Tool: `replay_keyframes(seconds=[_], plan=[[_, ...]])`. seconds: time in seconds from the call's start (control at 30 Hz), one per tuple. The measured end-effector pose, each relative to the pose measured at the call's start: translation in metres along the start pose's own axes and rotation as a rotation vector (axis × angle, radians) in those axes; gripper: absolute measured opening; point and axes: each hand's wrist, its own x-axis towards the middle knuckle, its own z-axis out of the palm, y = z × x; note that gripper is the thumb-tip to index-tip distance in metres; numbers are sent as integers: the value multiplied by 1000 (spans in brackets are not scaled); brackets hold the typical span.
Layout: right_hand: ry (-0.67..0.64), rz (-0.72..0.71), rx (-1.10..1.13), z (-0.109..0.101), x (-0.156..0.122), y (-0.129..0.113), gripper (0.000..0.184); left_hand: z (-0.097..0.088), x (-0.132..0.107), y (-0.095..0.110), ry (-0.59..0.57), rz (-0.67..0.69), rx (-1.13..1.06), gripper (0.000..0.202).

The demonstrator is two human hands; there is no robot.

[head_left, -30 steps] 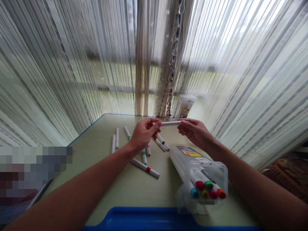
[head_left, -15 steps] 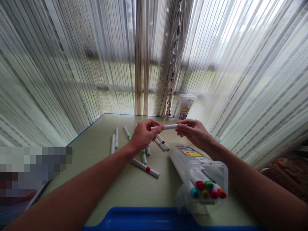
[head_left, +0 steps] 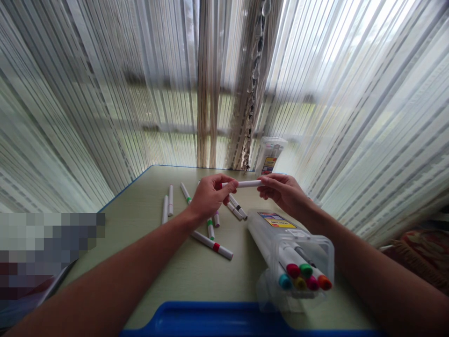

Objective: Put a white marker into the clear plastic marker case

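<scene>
A white marker [head_left: 248,184] is held level above the table between both hands. My left hand [head_left: 209,196] pinches its left end, where a bit of red shows at the fingertips. My right hand [head_left: 285,191] pinches the right end. Below them several white markers lie loose on the pale green table [head_left: 182,267], one with a red band [head_left: 213,245] and one with a green band [head_left: 209,229]. A clear plastic marker case [head_left: 291,255] lies on its side at the right, with several coloured marker caps at its near open end.
A second clear marker box [head_left: 269,155] stands upright at the table's far edge by the curtains. Striped sheer curtains close off the back and both sides. A blue tray edge [head_left: 210,320] runs along the near side. A blurred patch sits at the lower left.
The held marker dipped slightly half a second ago and is level again. Both hands have stayed in nearly the same place, fingers shifting a little on the marker's ends.
</scene>
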Motion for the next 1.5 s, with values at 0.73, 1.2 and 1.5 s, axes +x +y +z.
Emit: replay_keyframes(seconds=[0.73, 1.2, 1.5], plan=[[2, -22, 6, -2, 1, 0, 18, -3, 0, -2, -59, -15, -33, 36], [15, -31, 20, -5, 3, 0, 19, -3, -1, 0, -84, -82, -132, 30], [32, -24, 22, -8, 4, 0, 21, -3, -5, 6, -131, -88, -188, 32]])
